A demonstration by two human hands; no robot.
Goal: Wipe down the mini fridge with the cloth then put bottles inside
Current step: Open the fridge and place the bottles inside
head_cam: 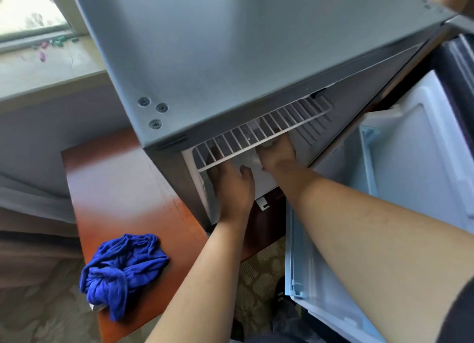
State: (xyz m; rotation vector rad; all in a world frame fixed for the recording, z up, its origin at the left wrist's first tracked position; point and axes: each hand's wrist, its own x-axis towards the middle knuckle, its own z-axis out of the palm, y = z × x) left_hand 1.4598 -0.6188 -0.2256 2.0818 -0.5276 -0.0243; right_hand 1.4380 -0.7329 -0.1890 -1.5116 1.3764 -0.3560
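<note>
The grey mini fridge (pixel 230 60) stands on a reddish wooden table (pixel 120 189) with its door (pixel 415 168) swung open to the right. Both my hands are inside, under the white wire shelf (pixel 261 132). My right hand (pixel 278 151) is closed around a pale bottle (pixel 268 144), whose white cap shows above my fingers. My left hand (pixel 232 189) reaches in beside it with the thumb spread; the shelf hides its fingertips. More bottle shapes (pixel 252 130) show dimly through the shelf. The blue cloth (pixel 120 268) lies crumpled on the table's near left corner.
A window sill (pixel 38 60) with small green and purple bits runs along the far left. Patterned carpet (pixel 259 278) lies below the table. The open door's shelves (pixel 369 160) stand close to my right forearm.
</note>
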